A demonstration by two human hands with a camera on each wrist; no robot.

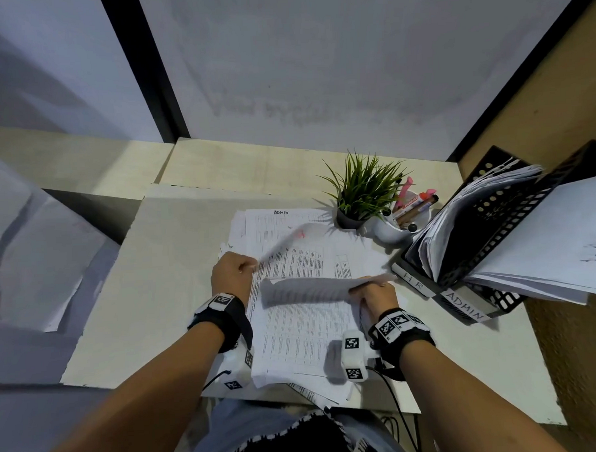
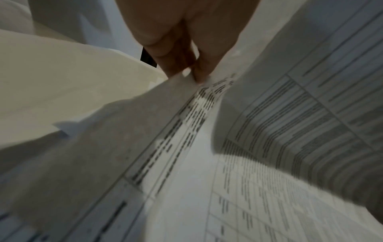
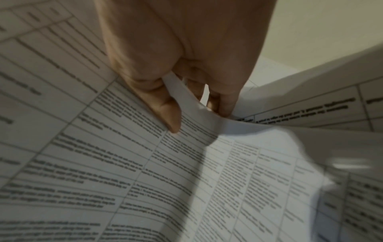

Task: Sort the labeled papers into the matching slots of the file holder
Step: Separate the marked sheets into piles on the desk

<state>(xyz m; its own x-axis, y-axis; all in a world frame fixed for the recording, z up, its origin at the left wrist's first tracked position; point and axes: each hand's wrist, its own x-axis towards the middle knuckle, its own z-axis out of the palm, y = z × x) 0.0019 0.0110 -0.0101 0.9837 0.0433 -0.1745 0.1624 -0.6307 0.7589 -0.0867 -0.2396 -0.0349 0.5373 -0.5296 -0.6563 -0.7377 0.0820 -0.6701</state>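
Both hands are working the paper pile. I am seeing the left hand pinching the left edge of a lifted sheet, blurred, bearing a red mark I cannot read. Right hand is clamping thumb and fingers on a curled sheet. Below them the stack of printed tables is lying on the desk; one sheet at its far end is reading "ADMIN". File holder is standing right, slots tagged "HR" and "ADMIN", papers already filling them. Plant and pen cup are sitting just beside it.
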